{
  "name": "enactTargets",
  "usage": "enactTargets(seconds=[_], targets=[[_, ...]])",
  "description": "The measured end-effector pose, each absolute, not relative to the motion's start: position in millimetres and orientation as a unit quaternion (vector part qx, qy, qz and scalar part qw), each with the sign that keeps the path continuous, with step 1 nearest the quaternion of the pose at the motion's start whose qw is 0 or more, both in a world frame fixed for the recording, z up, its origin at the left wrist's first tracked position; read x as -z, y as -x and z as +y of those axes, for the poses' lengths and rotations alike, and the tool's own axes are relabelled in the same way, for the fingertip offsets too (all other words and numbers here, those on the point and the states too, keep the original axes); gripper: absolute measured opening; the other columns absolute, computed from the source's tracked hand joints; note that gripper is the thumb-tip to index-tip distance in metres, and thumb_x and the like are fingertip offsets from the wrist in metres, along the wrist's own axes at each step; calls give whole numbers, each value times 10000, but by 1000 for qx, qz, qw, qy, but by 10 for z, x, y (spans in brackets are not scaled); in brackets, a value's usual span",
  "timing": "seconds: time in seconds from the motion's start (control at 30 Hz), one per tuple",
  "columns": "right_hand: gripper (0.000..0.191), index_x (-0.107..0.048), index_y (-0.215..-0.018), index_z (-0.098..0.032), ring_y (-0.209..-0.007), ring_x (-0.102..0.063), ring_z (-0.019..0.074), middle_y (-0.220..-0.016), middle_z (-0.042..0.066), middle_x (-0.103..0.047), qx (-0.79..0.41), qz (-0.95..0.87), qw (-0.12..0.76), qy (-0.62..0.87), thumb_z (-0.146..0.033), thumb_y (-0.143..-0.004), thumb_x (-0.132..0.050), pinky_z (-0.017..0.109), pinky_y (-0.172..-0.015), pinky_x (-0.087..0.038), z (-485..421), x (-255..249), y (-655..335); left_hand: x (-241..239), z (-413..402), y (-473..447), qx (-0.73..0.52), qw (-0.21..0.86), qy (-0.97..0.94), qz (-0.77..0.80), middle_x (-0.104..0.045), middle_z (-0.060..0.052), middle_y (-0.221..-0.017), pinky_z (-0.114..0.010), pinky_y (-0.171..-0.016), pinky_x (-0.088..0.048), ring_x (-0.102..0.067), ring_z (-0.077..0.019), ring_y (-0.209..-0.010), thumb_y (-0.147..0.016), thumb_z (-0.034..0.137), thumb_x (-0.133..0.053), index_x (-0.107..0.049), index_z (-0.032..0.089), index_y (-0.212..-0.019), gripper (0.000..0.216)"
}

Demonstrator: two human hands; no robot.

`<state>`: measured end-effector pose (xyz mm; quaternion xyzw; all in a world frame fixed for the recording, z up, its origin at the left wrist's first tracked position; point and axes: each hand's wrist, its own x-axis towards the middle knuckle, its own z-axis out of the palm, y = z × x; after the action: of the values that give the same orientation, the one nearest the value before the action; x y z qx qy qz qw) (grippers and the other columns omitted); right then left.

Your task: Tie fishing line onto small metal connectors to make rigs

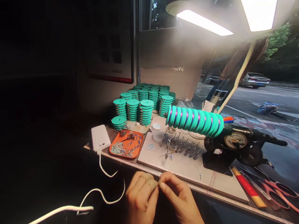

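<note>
The left hand (141, 196) and right hand (179, 196) meet at bottom centre, in front of the table's near edge, each with fingers curled in and thumb pressed to forefinger; the fingertips touch, a grip that would suit something very small or thin. The scissors (277, 193) lie at lower right, probably to be near the right hand. The board (184, 166), just past the hands, seems to give small parts a pale, flat ground: metal pieces (195, 155) stand there in a row, likely so that each can be picked up singly. The tray (139, 149), left of centre, has a rim that would keep its loose bits from straying. Right of centre, a row of green spools (195, 121) sits on the winder (235, 141), presumably gathered on one shaft; behind, spool stacks (146, 109) save room. The lamp (205, 22) at upper right lights the work. Whatever the pinch may hold, between the hands, cannot be made out; the wrists are cut off below, the scissors' blades are partly hidden, rear stacks hide one another, and the left of the frame sinks into darkness.
</note>
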<state>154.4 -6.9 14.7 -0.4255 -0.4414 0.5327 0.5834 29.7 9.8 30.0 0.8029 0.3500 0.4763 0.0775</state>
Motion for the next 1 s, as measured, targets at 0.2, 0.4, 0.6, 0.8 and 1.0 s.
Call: enactTargets(seconds=[0.2, 0.4, 0.6, 0.8, 1.0], targets=[[169, -576, -685, -194, -664, -398, 125, -672, -29, -462, -593, -383, 593, 387, -345, -720, -644, 222, -637, -337, -68, -88, -1572, -329, 132, -306, -516, 123, -768, 359, -612, -23, -643, -231, -547, -497, -584, -149, -636, -729, 53, -584, -612, 169, -740, 120], [162, -590, -696, -194, -660, -406, 125, -678, -24, -475, -596, -380, 594, 385, -342, -712, -656, 228, -632, -342, -57, -70, -1561, -288, 122, -263, -509, 137, -769, 361, -621, -18, -667, -232, -563, -503, -592, -148, -659, -721, 60, -603, -620, 180, -758, 126], [182, -597, -682, -187, -673, -412, 129, -675, -21, -490, -585, -360, 602, 407, -355, -693, -665, 220, -639, -343, -83, -130, -1531, -251, 131, -284, -534, 171, -741, 368, -611, -5, -628, -226, -532, -493, -587, -139, -611, -715, 82, -617, -621, 179, -696, 99], [202, -598, -662, -188, -660, -423, 137, -666, -20, -494, -575, -355, 607, 417, -372, -663, -681, 227, -629, -346, -93, -171, -1504, -246, 136, -313, -551, 199, -721, 369, -613, 6, -608, -228, -522, -493, -583, -138, -594, -718, 111, -622, -625, 189, -677, 88], [209, -597, -637, -188, -645, -415, 137, -649, -20, -488, -574, -329, 621, 421, -370, -636, -700, 232, -626, -343, -94, -197, -1469, -230, 134, -292, -549, 201, -725, 363, -619, 0, -629, -237, -533, -502, -591, -144, -609, -712, 107, -632, -626, 189, -699, 83]])
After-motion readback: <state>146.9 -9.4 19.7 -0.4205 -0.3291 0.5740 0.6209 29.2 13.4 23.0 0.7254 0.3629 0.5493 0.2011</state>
